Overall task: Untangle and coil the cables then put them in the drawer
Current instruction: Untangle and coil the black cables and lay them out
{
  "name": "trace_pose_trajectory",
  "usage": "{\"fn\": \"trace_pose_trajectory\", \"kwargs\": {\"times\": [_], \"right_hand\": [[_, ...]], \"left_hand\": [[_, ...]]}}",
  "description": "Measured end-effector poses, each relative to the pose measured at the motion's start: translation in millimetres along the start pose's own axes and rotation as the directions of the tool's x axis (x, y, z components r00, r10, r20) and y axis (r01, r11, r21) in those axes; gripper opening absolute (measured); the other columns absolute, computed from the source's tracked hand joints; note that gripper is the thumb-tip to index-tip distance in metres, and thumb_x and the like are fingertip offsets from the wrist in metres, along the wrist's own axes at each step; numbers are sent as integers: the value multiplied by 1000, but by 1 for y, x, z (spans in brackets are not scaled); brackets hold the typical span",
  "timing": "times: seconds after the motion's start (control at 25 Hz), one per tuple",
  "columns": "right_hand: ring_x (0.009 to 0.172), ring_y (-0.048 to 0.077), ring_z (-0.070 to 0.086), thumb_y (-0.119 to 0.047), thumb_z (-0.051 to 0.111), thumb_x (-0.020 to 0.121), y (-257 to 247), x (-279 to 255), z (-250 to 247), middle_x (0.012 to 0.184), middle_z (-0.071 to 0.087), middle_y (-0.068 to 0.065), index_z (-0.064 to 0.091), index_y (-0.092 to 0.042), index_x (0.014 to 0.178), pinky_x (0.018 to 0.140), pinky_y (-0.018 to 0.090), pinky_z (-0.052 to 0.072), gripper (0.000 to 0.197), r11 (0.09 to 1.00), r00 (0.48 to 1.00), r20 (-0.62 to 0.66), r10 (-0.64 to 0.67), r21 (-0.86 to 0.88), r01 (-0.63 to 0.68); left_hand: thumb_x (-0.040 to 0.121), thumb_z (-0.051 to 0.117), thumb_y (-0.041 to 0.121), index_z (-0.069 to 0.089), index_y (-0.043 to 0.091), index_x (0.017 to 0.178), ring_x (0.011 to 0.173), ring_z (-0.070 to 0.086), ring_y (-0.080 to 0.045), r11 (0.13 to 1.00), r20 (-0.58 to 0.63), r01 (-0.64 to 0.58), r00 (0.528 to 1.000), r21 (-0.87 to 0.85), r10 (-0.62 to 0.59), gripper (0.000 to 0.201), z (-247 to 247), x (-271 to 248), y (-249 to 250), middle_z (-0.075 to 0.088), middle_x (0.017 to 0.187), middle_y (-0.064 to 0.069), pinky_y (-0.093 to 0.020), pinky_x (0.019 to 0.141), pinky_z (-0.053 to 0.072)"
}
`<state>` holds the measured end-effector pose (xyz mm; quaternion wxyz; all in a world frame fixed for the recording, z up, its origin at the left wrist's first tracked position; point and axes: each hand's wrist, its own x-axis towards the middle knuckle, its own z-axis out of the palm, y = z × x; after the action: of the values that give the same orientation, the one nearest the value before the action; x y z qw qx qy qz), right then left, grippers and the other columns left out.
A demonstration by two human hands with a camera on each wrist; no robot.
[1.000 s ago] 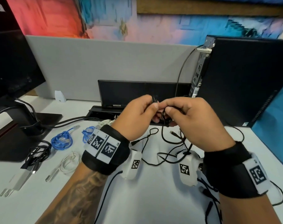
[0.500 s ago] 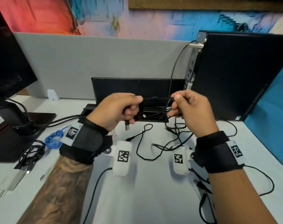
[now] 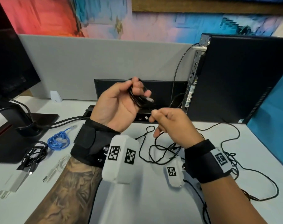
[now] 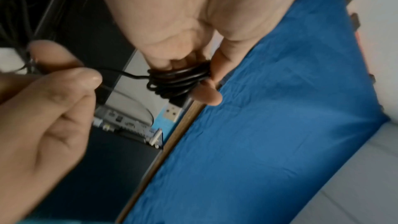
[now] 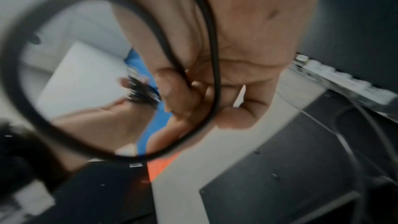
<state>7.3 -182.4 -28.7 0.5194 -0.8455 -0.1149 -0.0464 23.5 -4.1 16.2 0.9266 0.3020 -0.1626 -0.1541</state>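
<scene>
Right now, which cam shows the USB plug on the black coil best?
Left wrist: the USB plug hangs below the black coil in the left hand, metal face visible. Head view shows only a small silver tip. Right wrist: the coil is blurred, no plug discernible.

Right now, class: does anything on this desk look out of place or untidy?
Yes. A thin black cable sprawls in loose, crossing loops over the desk under the right hand, uncoiled, unlike the blue bundle at left. Nothing looks damaged or spilled.
</scene>
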Motion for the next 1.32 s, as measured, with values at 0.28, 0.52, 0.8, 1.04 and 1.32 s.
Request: {"fn": "trace_pose_trajectory", "kwargs": {"times": [0.28, 0.52, 0.8, 1.04, 1.32], "right_hand": [[64, 13, 74, -24, 59, 100, -50, -28, -8, 74, 70, 10, 69, -20, 100, 81, 46, 59, 11, 979, 949, 302, -91, -147, 140], [61, 19, 71, -6, 57, 99, -48, -27, -40, 61, 68, 0, 70, -13, 101, 53, 27, 54, 15, 986, 983, 88, -164, -3, 165], [47, 16, 49, -56, 36, 103, -14, -10, -39, 52, 50, 6, 72, -11, 83, 53, 13, 42, 61, 992, 973, -209, -94, 66, 110], [83, 26, 68, -45, 72, 86, -8, -15, -54, 82, 74, 8, 80, -30, 84, 80, 39, 57, 18, 990, 994, 78, -78, -113, 86], [64, 16, 62, -26, 62, 100, 8, 4, -45, 72, 67, 3, 74, -19, 92, 65, 30, 55, 16, 971, 852, -466, -236, -96, 217]], "left_hand": [[97, 55, 0, 68, 1, 105, 84, 73, -22, 608, -1, -293, 900, 738, 435, 15, -5, -2, -17, 74, 91, -10, -30, 82, 57], [99, 57, 24, 66, 6, 82, 66, 65, -20, 112, 108, -114, 992, 987, 61, 26, -9, -10, -17, 68, 73, -4, -48, 75, 58], [87, 66, 46, 53, 22, 58, 55, 48, -13, 135, 32, -8, 983, 991, -178, 40, -2, -22, -5, 49, 54, 6, -34, 58, 46], [89, 64, 40, 38, 23, 52, 43, 29, -12, 504, -86, -37, 972, 863, 218, 49, -27, -10, 20, 27, 46, 7, -27, 51, 43], [96, 53, 49, 42, 18, 53, 44, 36, -12, 310, -119, 148, 987, 939, -110, 54, -17, -10, -18, 35, 47, 4, -28, 59, 50]]}}
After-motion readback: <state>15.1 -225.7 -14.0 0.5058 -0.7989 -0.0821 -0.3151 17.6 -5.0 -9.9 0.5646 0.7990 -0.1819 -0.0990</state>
